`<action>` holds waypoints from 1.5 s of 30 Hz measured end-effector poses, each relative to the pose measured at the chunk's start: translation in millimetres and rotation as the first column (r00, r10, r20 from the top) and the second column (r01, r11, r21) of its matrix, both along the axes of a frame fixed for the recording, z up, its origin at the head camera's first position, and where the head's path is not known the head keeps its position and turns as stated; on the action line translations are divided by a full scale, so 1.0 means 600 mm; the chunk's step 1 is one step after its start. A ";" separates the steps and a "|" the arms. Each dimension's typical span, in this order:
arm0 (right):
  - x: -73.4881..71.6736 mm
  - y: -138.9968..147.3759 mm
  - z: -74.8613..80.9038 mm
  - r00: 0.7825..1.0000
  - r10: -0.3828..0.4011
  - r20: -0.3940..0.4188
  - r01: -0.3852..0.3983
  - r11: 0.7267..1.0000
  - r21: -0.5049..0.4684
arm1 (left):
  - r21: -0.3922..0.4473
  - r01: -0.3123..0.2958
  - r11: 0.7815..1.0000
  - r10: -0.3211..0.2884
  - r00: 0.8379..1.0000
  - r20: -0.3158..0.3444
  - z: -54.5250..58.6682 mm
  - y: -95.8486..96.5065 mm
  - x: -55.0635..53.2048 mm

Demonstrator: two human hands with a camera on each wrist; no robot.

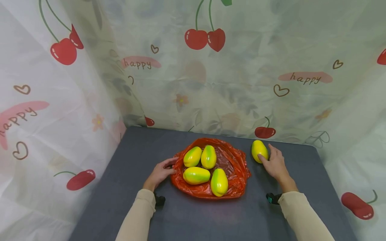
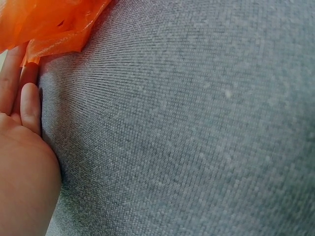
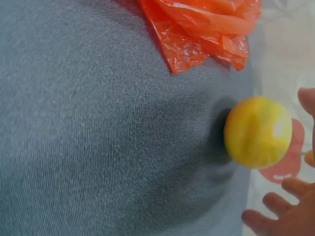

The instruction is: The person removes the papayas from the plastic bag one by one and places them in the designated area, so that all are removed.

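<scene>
The right hand [image 1: 275, 164] has its thumb and fingers [image 3: 258, 221] spread wide at the right side of a lone yellow fruit [image 1: 259, 151], with nothing gripped. The right wrist view shows a gap between fruit and lower fingers, but its right border cuts the hand off; whether the thumb touches is hard to make out. The left hand [image 1: 161, 172] lies at the left rim of the red plastic bag [image 1: 239, 182], thumb and forefinger apart, fingers fairly straight; plastic covers some fingertips in the left wrist view. Inside the bag are four yellow-green fruits [image 1: 196, 175], their undersides hidden. The lone fruit sits on the grey bench [image 1: 135, 144], near its far edge, a narrow strip apart from the bag. Broader grey surface stretches left of the bag and toward the wearer. Just past the far edge hangs the cherry-print curtain [image 1: 241, 83].
</scene>
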State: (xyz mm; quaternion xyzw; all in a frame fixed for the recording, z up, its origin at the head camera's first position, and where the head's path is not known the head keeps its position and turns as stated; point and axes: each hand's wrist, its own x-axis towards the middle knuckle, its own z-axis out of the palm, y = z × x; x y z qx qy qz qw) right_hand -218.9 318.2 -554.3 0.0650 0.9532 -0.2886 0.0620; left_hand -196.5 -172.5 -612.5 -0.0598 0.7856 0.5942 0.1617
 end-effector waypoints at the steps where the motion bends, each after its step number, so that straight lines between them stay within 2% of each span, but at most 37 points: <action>1: 0.002 -0.001 0.002 1.000 0.006 0.000 -0.006 1.000 0.018 | 0.001 -0.001 1.000 0.001 1.000 0.001 0.001 0.000 0.000; 8: 0.011 -0.012 0.013 0.999 0.032 -0.013 -0.031 0.995 0.097 | -0.011 -0.003 1.000 0.003 1.000 -0.009 0.004 0.000 0.000; 15: 0.016 -0.019 0.017 0.997 0.071 -0.034 -0.064 0.983 0.174 | -0.016 0.003 1.000 -0.003 1.000 -0.007 -0.002 -0.001 0.000; 27: 0.028 -0.046 0.029 0.990 0.133 -0.049 -0.118 0.965 0.235 | -0.004 0.005 1.000 -0.005 1.000 -0.019 -0.004 -0.002 0.002; 45: 0.058 -0.097 0.042 0.956 0.279 -0.089 -0.241 0.923 0.301 | -0.010 0.004 1.000 -0.004 1.000 -0.017 -0.006 -0.002 0.001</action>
